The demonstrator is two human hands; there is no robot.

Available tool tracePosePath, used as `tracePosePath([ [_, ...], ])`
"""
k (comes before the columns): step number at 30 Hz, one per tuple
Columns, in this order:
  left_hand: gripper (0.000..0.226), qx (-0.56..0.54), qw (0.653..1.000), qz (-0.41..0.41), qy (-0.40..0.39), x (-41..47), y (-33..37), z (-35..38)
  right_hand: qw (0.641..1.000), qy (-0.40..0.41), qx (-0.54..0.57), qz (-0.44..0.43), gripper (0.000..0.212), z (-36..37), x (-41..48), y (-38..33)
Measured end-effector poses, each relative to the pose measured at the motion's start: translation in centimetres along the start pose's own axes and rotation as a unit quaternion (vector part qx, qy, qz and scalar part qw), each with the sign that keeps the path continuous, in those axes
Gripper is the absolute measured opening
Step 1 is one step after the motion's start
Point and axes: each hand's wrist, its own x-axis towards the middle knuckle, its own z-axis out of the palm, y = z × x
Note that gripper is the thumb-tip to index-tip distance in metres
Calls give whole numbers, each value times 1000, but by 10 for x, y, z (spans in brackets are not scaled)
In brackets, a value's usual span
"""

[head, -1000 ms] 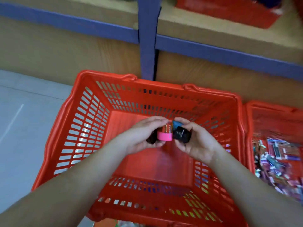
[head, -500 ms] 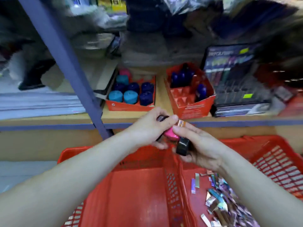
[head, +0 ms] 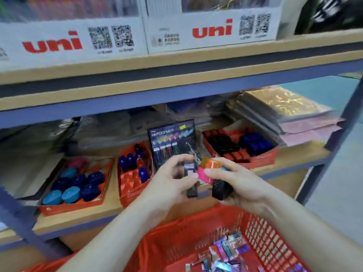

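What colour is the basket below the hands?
The basket is red, clearest in the head view.

A small pink tub [head: 204, 174] with a clear orange top tilts toward 1 o'clock; the first black block [head: 191, 190] stands at its 7 o'clock, the second black block [head: 219, 190] at 5 o'clock.

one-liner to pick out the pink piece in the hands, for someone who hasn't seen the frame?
Find the black Hi-Polymer display standing mid-shelf below the uni boxes. In front of it the left hand grips a black block and the right hand a second black block. The pink piece sits between the two thumbs: the only pink thing in the hands, under an orange translucent part.
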Motion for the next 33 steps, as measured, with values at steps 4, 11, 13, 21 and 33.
tracePosePath([
  [4, 49, 14, 1000, 6, 12, 36, 9, 31, 995, 0, 96, -6, 22, -38, 2, -5],
  [11, 33, 1, 998, 8, -59, 79, 14, 69, 951, 14, 310, -7, 49, -77, 13, -14],
  [13, 39, 4, 998, 15, -67, 89, 14, 74, 939, 10, 343, -20, 50, -81, 20, -13],
  [21, 35, 131, 990, 36, -48, 125, 13, 83, 935, 80, 345, -37, 36, -111, 35, -12],
  [33, 33, 321, 943, 85, -8, 221, 14, 89, 953, 227, 181, -81, 44, -149, 36, -6],
])
